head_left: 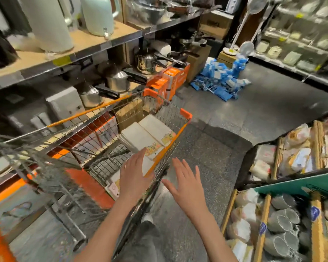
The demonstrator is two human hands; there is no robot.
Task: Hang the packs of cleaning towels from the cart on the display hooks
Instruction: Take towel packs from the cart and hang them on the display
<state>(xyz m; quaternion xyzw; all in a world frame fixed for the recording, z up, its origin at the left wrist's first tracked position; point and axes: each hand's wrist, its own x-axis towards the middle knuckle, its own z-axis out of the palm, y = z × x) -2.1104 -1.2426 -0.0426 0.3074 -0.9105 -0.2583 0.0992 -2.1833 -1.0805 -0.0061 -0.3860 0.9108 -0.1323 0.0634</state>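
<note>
White towel packs (140, 138) lie stacked inside the wire cart (186, 115). The left hand (133, 178) hovers over its rim, the right hand (187, 188) beside it, fingers spread, holding nothing.

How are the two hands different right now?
The left hand reaches out over the cart, above the white packs; the right hand is outside the cart, over the grey floor. The left hand reaches further forward than the right hand. The left hand's fingers lie closer together; the right hand's fingers fan wider apart. Both hands are open, backs up, and hold nothing.
</note>
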